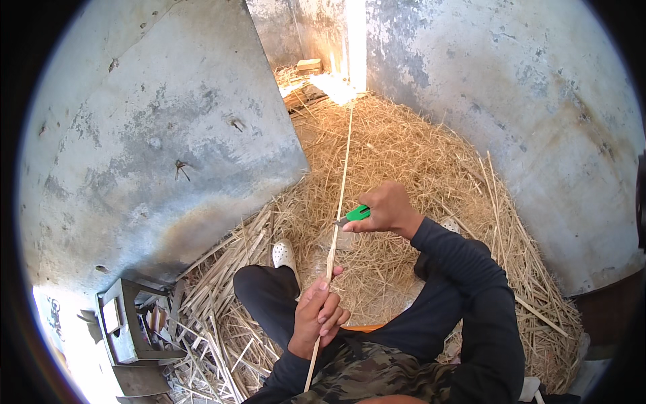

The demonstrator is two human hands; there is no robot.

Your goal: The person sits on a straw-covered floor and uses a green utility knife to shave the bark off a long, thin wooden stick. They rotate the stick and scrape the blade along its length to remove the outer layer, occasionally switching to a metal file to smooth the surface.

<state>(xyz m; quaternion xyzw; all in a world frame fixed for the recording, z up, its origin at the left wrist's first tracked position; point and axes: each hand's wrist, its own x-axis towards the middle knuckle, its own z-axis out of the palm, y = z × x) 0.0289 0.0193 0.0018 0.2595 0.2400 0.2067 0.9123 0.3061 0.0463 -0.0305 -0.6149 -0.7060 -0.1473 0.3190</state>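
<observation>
Our left hand [316, 312] wraps its fingers round a long, thin, pale wooden strip [332, 249] running six to twelve o'clock; our right hand [389, 207] clenches its fingers round a green-handled knife [358, 213] against it. Overpressing could slip the blade towards six o'clock, into our left thumb.

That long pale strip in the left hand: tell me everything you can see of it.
The long strip is narrow, straw-coloured and looks like split bamboo or wood. Nearly straight, it runs from near the picture's lower edge, through the left hand, then away above the loose shavings toward the bright gap, where glare hides its far end. Just beyond that hand it looks wider. The dark end of the green tool, held in the right hand, appears to touch it; whether it cuts is unclear.
</observation>
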